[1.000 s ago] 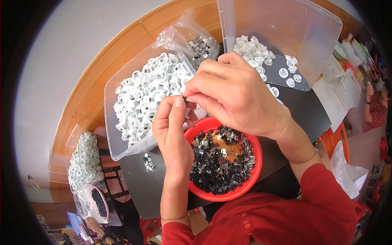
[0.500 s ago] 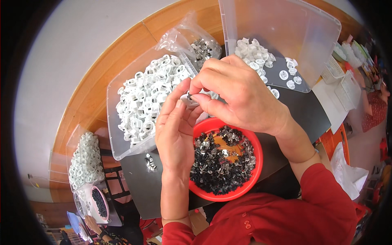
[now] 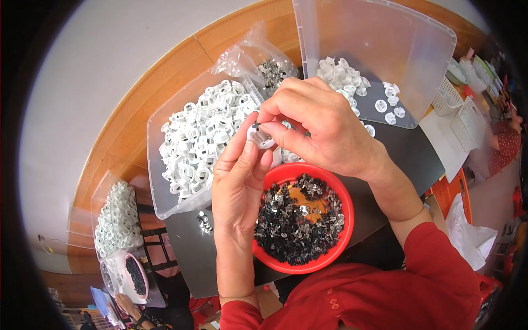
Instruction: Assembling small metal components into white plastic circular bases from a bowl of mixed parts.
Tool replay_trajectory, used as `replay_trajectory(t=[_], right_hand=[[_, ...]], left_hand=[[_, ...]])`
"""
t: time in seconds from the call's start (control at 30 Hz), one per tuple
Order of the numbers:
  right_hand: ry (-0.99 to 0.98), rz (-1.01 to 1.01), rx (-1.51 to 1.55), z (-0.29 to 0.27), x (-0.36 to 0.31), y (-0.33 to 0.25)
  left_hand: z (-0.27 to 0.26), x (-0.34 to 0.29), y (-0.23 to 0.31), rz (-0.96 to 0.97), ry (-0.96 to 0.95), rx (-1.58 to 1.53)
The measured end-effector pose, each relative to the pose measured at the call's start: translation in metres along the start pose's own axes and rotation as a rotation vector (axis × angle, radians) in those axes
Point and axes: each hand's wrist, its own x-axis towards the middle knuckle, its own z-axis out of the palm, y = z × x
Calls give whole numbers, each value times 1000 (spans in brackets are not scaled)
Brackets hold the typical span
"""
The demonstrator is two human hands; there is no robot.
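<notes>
My left hand grips a white round plastic part between thumb and fingers, its hollow face turned up. At the part's upper edge, my right hand pinches a small dark clip against it; the fingers partly hide the clip. Below the hands stands a red basin heaped with small black and metallic pieces. To the left, a clear plastic bin is filled with white plastic parts, many with a dark piece in them.
A clear bin at the back right holds more white parts. Between the bins sits a plastic bag of small metal pieces. A few small pieces lie on the dark table. Another person's hand shows at lower left.
The white part has tilted so its hollow face shows more, and my left fingers have shifted around it. My right hand keeps its pinch at the part's edge.
</notes>
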Motion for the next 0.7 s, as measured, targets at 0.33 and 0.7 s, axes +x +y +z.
replay_trajectory(t=[0.33, 0.7], right_hand=[[-27, -42, -28, 3, -2, 1], [-41, -65, 63, 2, -3, -2]], left_hand=[[-6, 3, 2, -13, 40, -49], [-18, 4, -5, -2, -6, 21]])
